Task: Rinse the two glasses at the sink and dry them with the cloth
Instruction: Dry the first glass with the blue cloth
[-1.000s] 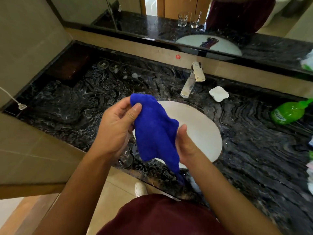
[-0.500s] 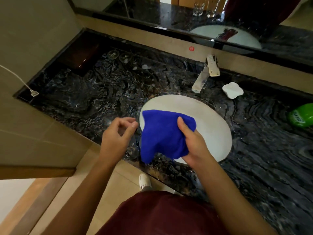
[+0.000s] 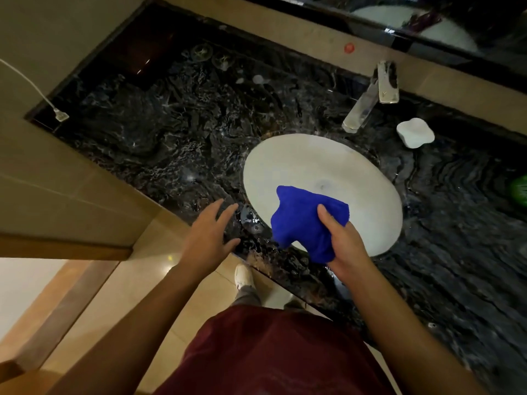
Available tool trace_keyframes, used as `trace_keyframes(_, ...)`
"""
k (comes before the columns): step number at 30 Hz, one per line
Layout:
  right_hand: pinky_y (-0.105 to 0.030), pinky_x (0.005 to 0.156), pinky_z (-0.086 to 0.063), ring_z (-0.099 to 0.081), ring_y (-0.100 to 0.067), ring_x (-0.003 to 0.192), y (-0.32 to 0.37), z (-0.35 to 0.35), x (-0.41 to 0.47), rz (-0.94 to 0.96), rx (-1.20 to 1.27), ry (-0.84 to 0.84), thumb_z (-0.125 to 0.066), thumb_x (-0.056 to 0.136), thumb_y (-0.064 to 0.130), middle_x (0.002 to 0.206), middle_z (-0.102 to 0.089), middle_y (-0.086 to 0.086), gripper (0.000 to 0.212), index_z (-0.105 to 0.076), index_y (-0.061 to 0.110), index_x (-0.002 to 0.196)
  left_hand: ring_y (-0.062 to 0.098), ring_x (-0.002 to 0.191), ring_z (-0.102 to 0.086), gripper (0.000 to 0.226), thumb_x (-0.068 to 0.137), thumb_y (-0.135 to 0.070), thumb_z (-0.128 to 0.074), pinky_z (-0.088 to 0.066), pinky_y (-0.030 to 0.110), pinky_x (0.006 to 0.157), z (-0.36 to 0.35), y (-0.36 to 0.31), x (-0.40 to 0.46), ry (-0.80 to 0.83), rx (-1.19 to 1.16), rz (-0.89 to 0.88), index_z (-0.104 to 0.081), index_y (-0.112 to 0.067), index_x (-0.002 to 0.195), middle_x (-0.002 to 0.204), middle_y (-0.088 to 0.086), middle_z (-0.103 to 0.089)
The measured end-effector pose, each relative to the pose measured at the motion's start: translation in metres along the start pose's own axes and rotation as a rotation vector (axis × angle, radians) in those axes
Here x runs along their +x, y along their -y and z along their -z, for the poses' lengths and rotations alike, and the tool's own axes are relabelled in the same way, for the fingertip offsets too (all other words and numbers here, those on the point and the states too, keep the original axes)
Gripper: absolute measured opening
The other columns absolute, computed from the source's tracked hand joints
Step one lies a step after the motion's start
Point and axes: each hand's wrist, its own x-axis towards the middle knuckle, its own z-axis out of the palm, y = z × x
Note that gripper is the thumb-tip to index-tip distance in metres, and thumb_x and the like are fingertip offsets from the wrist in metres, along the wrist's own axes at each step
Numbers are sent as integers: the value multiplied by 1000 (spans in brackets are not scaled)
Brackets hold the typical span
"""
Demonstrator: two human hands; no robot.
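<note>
My right hand (image 3: 342, 246) is shut on a bright blue cloth (image 3: 299, 220) and holds it over the near rim of the white round sink (image 3: 322, 163). My left hand (image 3: 209, 238) is open with its fingers spread, hovering at the counter's front edge. A clear glass (image 3: 250, 219) stands on the black marble counter (image 3: 171, 143) between my left fingertips and the cloth, just left of the sink. Against the dark stone I cannot make out a second glass beside it. The chrome tap (image 3: 368, 104) stands behind the sink.
A white soap dish (image 3: 415, 133) lies right of the tap. A green bottle (image 3: 519, 190) shows at the right edge. Two round clear items (image 3: 211, 55) sit at the back left. A white cable plug (image 3: 61, 116) rests on the counter's left corner. A mirror runs along the back.
My left hand let go of the cloth, opened and dropped towards the counter's front edge. The right hand alone now holds the cloth, lower over the sink. The view tilted down.
</note>
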Motion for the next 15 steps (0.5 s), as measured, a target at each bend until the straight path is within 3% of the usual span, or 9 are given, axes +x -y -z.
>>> trace_keyframes(5, -39, 93, -56, -73, -21, 113, -1, -3, -1, -8, -20, -22, -61, 101, 26, 119, -78, -3, 26, -68, 16, 123, 37, 152, -31, 82, 86, -30, -81, -37, 55, 119, -9, 3, 5, 40, 75, 0, -40, -26, 157, 164, 16, -35)
trace_keyframes(11, -39, 93, -56, -73, -22, 114, 2, -6, -4, -18, -11, -39, -62, 101, 26, 119, -78, -4, 22, -69, 18, 121, 38, 143, -39, 69, 87, -22, -81, -41, 48, 114, -4, 6, 12, 61, -20, -12, -51, -23, 149, 156, 16, -41)
trace_keyframes(15, -42, 93, -57, -75, -21, 108, 16, -8, -14, 29, -10, -45, -61, 102, 24, 110, -80, -1, 16, -72, 20, 113, 26, 119, -57, 59, 86, -26, -83, -50, 42, 104, 17, 6, 9, 81, -357, 76, -58, -27, 139, 136, 8, -54)
